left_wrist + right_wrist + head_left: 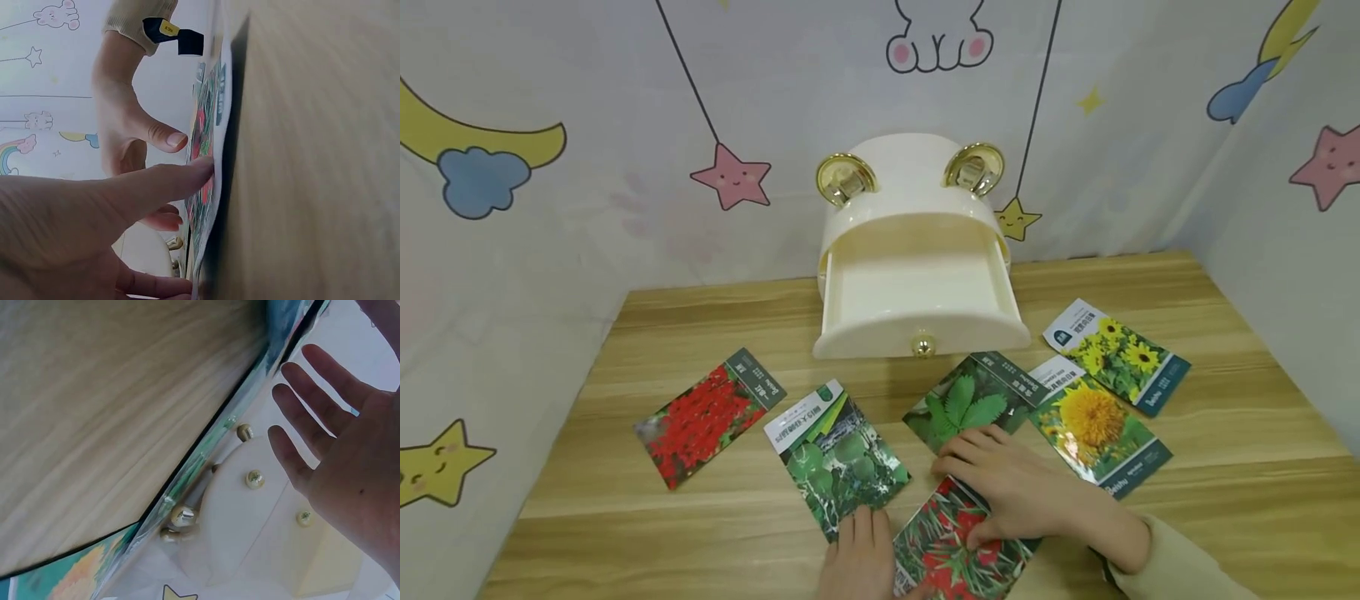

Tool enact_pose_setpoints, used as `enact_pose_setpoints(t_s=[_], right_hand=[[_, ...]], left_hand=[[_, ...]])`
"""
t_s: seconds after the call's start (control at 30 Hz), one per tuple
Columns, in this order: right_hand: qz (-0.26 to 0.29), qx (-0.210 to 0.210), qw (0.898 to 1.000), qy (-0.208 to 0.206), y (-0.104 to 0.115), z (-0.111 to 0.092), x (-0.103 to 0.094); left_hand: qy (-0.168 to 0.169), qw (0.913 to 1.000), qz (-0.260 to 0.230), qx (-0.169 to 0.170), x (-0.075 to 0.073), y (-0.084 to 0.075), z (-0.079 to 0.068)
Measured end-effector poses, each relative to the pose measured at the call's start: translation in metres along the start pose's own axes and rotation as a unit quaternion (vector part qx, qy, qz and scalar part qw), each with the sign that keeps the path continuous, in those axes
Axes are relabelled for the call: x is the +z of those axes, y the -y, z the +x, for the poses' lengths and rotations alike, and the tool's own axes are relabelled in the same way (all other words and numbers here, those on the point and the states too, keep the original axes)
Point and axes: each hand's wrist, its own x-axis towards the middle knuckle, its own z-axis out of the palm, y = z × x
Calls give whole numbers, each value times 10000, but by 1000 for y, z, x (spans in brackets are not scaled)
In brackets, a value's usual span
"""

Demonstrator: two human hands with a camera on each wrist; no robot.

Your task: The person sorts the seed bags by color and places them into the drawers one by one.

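Observation:
A seed packet with red flowers (pixel 955 550) lies at the front of the table. My right hand (pixel 1022 487) reaches over it, fingers spread and fairly straight, the thumb over the red flowers and fingertips at a packet with a green leaf (pixel 958 404). My left hand (pixel 859 558) is at its left side. The left thumb (pixel 181 178) rests on the printed face near the edge, while the other fingertips reach the lower end of a packet with round green leaves (pixel 842 462). In the right wrist view, the right palm (pixel 356 450) shows bare.
A cream bear-eared box (pixel 910 175) stands at the back, its drawer (pixel 917 292) pulled out. Left lies a red-blossom packet (pixel 707 421). Right lie an orange-flower packet (pixel 1093 425) and a yellow-flower packet (pixel 1120 354). A printed cloth (pixel 647 100) hangs behind the wooden table (pixel 587 500).

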Motion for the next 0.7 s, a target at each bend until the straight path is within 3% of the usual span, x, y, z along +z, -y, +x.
enact_pose_setpoints(t_s=[0.13,0.23,0.37,0.43,0.5,0.57,0.6,0.7], right_hand=[[-57,-139,9998,-136,-2,2,4],[-122,-230,9993,-255,-3,3,7],[-108,-281,9992,-279,-3,6,10],[-107,-248,9993,-248,-3,7,10],[-112,-193,9996,-189,-2,8,10],[-153,-129,9998,-97,-2,10,10],[-171,-101,9998,-50,-2,10,10],[-192,-12,9998,64,-2,13,10]], left_hand=[[-234,9997,44,20,6,0,-1],[-832,9959,276,212,14,0,-1],[-1899,9756,985,494,28,-1,1],[-2124,9694,1087,574,31,0,2],[-1909,9766,851,500,30,1,2],[-1254,9914,166,337,26,0,1],[-985,9948,-94,226,24,1,0],[-46,9947,-1017,-131,16,0,2]])
